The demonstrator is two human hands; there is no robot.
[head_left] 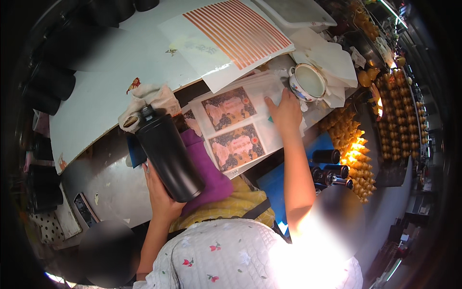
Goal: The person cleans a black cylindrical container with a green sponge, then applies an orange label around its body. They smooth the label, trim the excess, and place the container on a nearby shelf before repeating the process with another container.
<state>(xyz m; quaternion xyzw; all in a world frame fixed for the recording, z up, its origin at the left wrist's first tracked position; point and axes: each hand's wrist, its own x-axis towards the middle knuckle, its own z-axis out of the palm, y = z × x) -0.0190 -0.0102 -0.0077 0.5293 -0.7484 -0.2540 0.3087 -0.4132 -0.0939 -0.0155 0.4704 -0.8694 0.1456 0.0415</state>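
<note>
A matte black bottle (pixel 168 154) with a narrow neck leans across the table's near edge, its base toward me. My left hand (pixel 162 192) is closed round the lower left side of it; some of the fingers are hidden behind the bottle. Farther right, my right hand (pixel 286 113) lies on a stack of pale printed sheets, thumb and fingers apart. Two pink and dark picture prints (pixel 237 147) show on the top sheet (pixel 267 137). Just beyond my right fingers stands a white enamel mug (pixel 310 82) with a coloured pattern. A crumpled whitish cloth (pixel 161 98) touches the bottle's neck.
A sheet of orange-red stripes (pixel 236 31) lies on the white board (pixel 106 77). Several black bottles (pixel 43 86) line the left rim. Purple cloth (pixel 211 178) hangs beside the bottle. Small black bottles (pixel 332 173) and golden gourd-shaped pieces (pixel 356 159) stand at right.
</note>
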